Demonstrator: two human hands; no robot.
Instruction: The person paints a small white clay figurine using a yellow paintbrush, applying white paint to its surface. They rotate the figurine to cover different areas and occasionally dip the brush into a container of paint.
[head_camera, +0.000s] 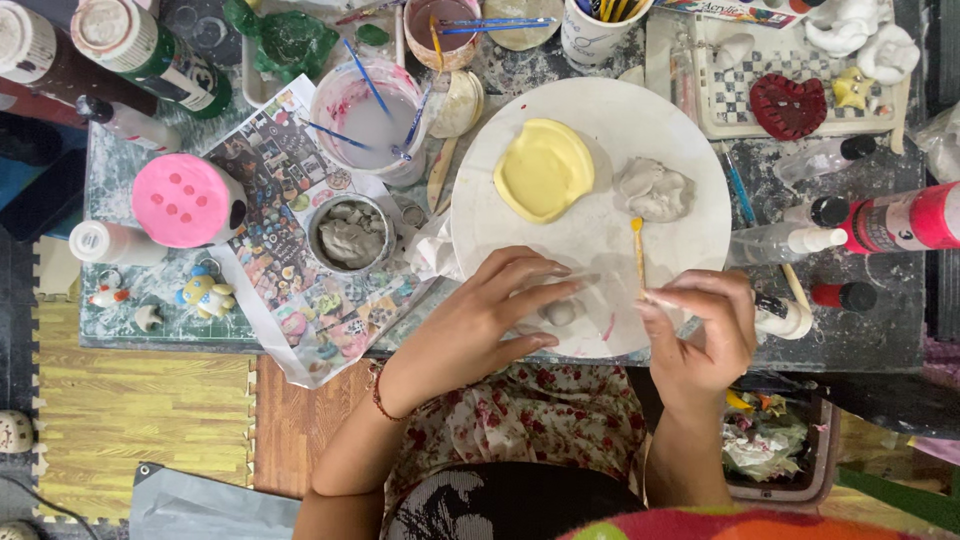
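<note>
The marbled grey table (880, 330) is crowded edge to edge, and in the middle of it sits a round white work board (590, 225), the biggest thing under the person's hands. On that board lies a pale yellow shallow clay dish (543, 168), with a lump of raw grey clay (655, 190) just beside it. Off the board, towards the person's left, stand a cloudy plastic cup of water with brushes in it (368, 122), a pink dome-shaped jar with red dots (188, 200) and a small metal bowl of grey clay (350, 233).

The left hand (495, 320) rests on the near part of the board, fingers spread and curled around a small grey clay ball (562, 312); its grip is loose, more steadying than squeezing. The right hand (700, 335) is pinched shut on a thin yellow-handled modelling tool (638, 255), which points away from the person towards the grey lump.

That little ball looks soft, light and damp, likely to dent or smear under firm pressure. I'd judge it best held lightly at its sides with the fingertips, leaving the top free for the tool.
</note>
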